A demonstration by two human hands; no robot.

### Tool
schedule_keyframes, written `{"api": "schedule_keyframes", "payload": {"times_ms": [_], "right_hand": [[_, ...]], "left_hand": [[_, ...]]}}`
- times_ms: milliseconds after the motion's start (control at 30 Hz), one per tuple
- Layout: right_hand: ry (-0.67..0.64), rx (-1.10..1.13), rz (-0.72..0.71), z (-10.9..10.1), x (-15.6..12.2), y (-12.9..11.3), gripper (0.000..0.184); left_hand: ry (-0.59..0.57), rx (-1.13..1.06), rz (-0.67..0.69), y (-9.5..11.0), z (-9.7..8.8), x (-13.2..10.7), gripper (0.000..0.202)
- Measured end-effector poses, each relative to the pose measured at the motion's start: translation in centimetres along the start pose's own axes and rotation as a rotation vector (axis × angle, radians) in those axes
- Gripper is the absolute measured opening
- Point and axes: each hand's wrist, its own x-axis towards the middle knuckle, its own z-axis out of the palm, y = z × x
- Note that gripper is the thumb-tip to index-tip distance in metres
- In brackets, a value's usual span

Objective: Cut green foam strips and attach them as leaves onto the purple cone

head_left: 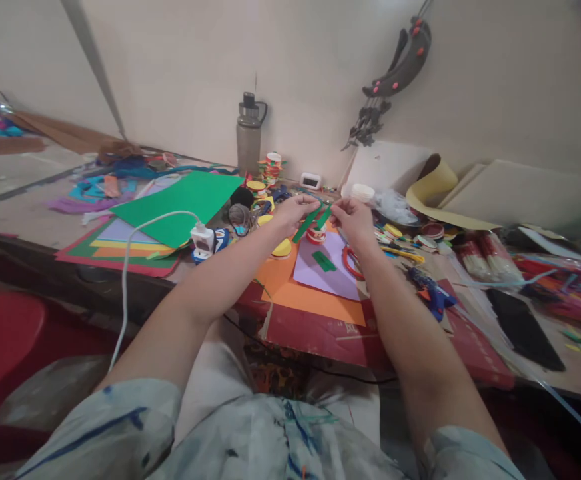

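I held two green paper strips [307, 224] up over the middle of the table [35, 213], both slanting down toward seven o'clock. My left hand [293, 210] pinched the upper end of the longer one and my right hand [353, 217] pinched the top of the shorter one, with the fingertips of both hands nearly meeting. Just under the strips stood a red and white tape roll [316, 235]. At six o'clock from it a small green scrap [324, 261] lay on a purple sheet [330, 277], which rested on an orange sheet [300, 293]. Red scissors [350, 263] lay at the purple sheet's three o'clock edge, and a blue glue gun [433, 293] lay farther out that way. At nine o'clock from my left hand sat a white plug [202, 239] beside a large green sheet [185, 203]. A grey bottle [248, 133] stood at eleven o'clock against the wall [320, 80].
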Motion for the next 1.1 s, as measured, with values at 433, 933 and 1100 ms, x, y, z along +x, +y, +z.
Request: {"api": "schedule_keyframes", "payload": {"times_ms": [433, 933, 1100], "right_hand": [[0.092, 0.011, -0.172, -0.2, -1.6, -0.2, 0.011], [0.099, -0.117, -0.216, -0.3, -1.8, -0.4, 0.008], [0.196, -0.108, -0.211, -1.3, -1.0, 0.1, 0.009]], "left_hand": [[-0.029, -0.076, -0.051, -0.2, 1.2, -0.9, 0.016], [-0.141, -0.116, -0.094, 0.0, 1.6, -1.7, 0.013], [-0.216, 0.028, -0.092, -0.4, 1.6, -1.6, 0.033]]}}
